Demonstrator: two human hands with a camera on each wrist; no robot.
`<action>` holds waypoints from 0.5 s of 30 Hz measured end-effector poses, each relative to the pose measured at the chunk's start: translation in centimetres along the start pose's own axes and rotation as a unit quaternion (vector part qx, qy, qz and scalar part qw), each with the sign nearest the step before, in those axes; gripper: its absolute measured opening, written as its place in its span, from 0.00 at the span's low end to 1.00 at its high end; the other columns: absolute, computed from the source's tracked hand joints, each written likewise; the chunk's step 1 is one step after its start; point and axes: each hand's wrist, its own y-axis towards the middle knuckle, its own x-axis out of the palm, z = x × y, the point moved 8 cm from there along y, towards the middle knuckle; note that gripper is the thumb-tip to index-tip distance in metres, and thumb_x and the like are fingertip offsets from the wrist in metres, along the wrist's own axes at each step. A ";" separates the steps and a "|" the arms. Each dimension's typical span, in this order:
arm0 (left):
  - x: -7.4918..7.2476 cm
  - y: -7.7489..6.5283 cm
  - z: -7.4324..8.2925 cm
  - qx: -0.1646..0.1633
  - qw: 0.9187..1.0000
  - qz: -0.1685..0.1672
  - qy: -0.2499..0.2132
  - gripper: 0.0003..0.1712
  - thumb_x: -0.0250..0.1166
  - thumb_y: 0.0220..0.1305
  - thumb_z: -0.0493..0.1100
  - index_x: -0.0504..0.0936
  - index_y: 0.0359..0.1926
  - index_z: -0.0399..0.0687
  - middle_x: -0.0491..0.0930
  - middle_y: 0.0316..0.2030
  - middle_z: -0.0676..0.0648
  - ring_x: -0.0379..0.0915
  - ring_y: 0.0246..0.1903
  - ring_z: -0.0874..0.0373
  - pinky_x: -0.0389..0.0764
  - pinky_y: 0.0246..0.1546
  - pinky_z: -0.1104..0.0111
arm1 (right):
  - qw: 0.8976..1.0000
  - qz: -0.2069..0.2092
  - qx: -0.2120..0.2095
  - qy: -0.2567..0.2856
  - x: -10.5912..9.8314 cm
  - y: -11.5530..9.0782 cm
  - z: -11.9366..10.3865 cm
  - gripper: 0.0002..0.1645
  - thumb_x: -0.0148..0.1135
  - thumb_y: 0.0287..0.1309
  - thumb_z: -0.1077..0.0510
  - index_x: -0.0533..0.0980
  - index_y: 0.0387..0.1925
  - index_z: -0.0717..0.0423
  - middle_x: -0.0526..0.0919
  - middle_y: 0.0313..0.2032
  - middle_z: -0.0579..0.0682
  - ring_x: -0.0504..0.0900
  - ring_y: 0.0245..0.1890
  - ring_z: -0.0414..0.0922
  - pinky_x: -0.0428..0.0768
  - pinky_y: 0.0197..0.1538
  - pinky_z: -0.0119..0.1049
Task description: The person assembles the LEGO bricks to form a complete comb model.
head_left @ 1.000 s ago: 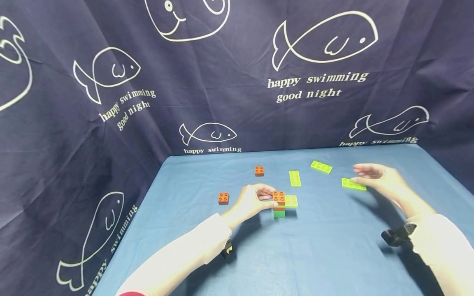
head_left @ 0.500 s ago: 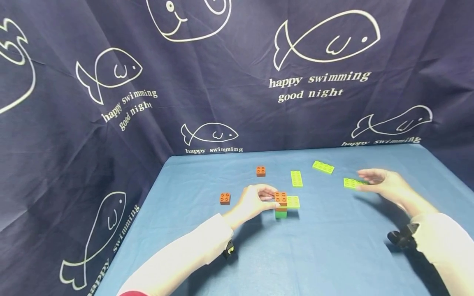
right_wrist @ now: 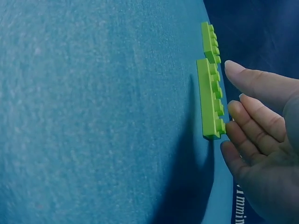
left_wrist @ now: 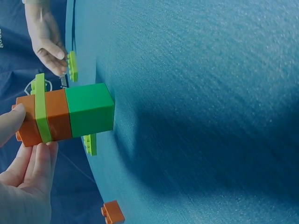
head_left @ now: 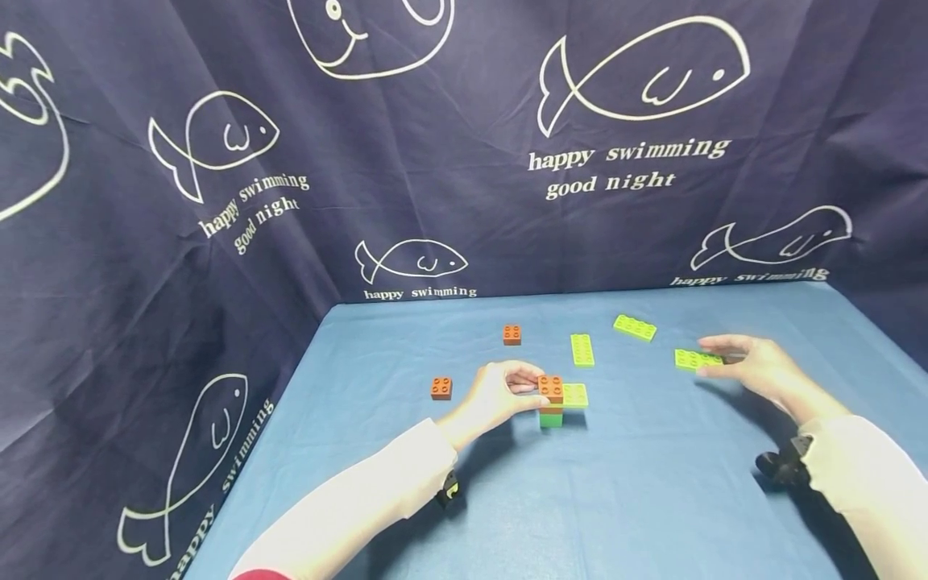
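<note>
My left hand (head_left: 500,392) pinches the top orange brick of a small stack between thumb and fingers. In the left wrist view that stack shows a green brick (left_wrist: 91,111) at the bottom, an orange brick (left_wrist: 58,115), a lime plate (left_wrist: 42,116) jutting out sideways, and the upper orange brick (left_wrist: 30,122). My right hand (head_left: 761,370) is by the right-hand lime plate (head_left: 693,359), covering its right end in the head view. From the right wrist, the thumb (right_wrist: 261,84) and loosely bent fingers stand apart, close to the studs of that plate (right_wrist: 208,100), without gripping it.
Another lime plate (head_left: 582,350) lies behind the stack, and one more lime plate (head_left: 635,327) is farther back to the right. Two orange bricks, one nearer (head_left: 441,388) and one farther (head_left: 511,335), sit on the left. A dark printed curtain (head_left: 507,225) borders the blue table (head_left: 580,499).
My right hand has come down a little and now overlaps the right end of the lime plate. The left hand keeps its hold on the stack. The head view has shifted slightly.
</note>
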 end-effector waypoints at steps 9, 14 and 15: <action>0.0 0.0 0.0 0.003 1.000 -0.003 -0.016 0.20 0.77 0.48 0.37 0.84 0.45 0.42 0.86 0.43 0.44 0.84 0.42 0.56 0.84 0.47 0.69 | 1.000 -0.019 0.006 -0.007 0.4 0.5 0.4 0.46 0.72 0.50 0.41 0.69 0.64 0.63 0.71 0.62 0.68 0.73 0.44 0.29 0.75 0.46 0.32; 0.0 0.0 0.0 0.003 1.000 0.000 -0.016 0.20 0.77 0.48 0.37 0.85 0.44 0.42 0.86 0.42 0.45 0.84 0.42 0.57 0.83 0.46 0.72 | 1.000 -0.026 0.016 -0.003 0.7 0.8 0.8 0.44 0.71 0.52 0.46 0.67 0.65 0.64 0.69 0.63 0.71 0.77 0.52 0.54 0.76 0.50 0.44; 0.0 0.0 0.0 0.003 1.000 -0.001 -0.013 0.20 0.77 0.48 0.37 0.85 0.44 0.43 0.86 0.43 0.45 0.84 0.42 0.57 0.83 0.45 0.73 | 0.999 -0.027 0.018 -0.002 0.7 0.8 0.9 0.43 0.71 0.53 0.48 0.67 0.65 0.65 0.68 0.63 0.71 0.75 0.55 0.59 0.76 0.51 0.49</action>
